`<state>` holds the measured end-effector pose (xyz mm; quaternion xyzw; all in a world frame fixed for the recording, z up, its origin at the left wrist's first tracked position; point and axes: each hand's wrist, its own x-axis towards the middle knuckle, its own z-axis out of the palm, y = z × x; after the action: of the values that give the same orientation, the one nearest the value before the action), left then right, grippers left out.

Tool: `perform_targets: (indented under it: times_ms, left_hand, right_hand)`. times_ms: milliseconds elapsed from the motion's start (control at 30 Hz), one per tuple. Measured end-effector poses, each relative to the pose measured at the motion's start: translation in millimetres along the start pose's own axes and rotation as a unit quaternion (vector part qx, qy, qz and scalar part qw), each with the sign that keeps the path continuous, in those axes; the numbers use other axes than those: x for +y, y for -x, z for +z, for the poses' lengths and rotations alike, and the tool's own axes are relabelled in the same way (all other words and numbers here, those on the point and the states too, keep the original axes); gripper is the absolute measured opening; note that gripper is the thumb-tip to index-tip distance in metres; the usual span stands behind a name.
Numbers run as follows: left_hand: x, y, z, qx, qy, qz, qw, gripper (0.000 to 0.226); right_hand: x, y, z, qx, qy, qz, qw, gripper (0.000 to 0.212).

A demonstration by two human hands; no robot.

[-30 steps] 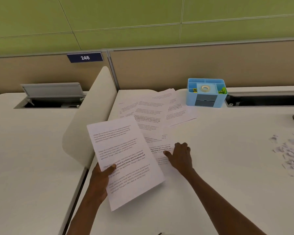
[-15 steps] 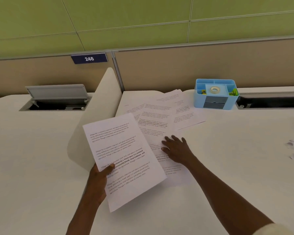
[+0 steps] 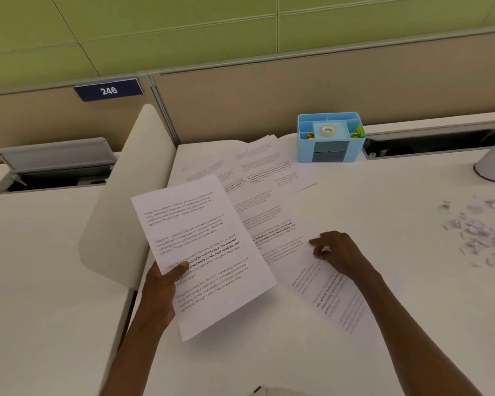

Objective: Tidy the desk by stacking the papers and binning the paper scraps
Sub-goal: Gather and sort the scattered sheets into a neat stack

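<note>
**Right hand drawing a sheet toward you; left hand holding the collected page**

Your left hand keeps its grip clamped on the white printed sheet of paper, thumb on top near the lower left edge, as in the earlier frames. The sheet is raised off the white desk and tilted.

Your right hand has changed. Half a second ago it lay flat, fingers spread, on the loose sheets. Now its fingers are curled, fingertips pressing a second printed sheet lying flat on the desk; whether they pinch it cannot be told. That sheet now lies nearer you and further right than before.

The remaining overlapping printed sheets lie fanned behind, reaching to the light blue plastic organiser. The white torn paper scraps are scattered at the desk's right side, well apart from both hands.
</note>
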<state>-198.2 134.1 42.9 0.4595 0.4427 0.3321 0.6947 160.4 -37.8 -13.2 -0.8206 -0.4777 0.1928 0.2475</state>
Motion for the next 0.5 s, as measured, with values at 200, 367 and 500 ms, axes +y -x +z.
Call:
perform_targets:
  times_ms: [200,367,500]
  left_hand:
    - [-3,4,5,-0.013,-0.012,0.003,1.0,0.043]
    - [-4,9,8,-0.011,-0.012,-0.007,1.0,0.043]
    - [-5,13,13,0.0,-0.013,-0.011,1.0,0.041]
  right_hand:
    - [-12,-4,-3,0.036,0.056,0.099,0.993,0.055]
    - [-39,-8,14,-0.014,0.175,0.173,0.969,0.092]
    - [-44,-21,4,-0.039,0.167,0.197,0.965,0.096]
